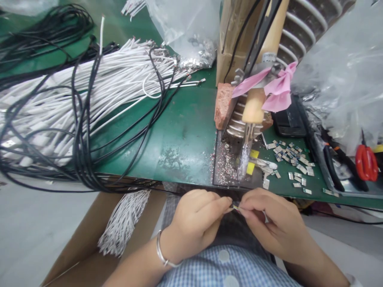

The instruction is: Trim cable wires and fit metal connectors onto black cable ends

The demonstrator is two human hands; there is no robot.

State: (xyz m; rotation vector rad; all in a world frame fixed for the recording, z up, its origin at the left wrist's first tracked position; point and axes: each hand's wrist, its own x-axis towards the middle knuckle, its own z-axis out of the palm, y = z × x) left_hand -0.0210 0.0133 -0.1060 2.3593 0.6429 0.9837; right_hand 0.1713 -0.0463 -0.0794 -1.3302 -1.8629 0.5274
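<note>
Just below the bench's front edge, my left hand (199,217) and my right hand (272,221) meet, both closed in a pinch. Between their fingertips shows the end of a thin cable (235,208) with fine coloured wires. The left fingers grip the cable side, and the right fingertips pinch the wire ends. Most of the cable is hidden by the left hand. Beyond my hands a soldering iron (253,105) with a wooden handle and pink cloth tie points down over a dark plate (223,159) speckled with solder bits.
Small connector boards (290,153) lie scattered at right, near pliers (333,167) and red-handled cutters (366,163). Black cables (82,131) drape over bundled white cables (98,83) at left. A cardboard box (74,235) below holds more white cables. A brick (224,105) supports the iron.
</note>
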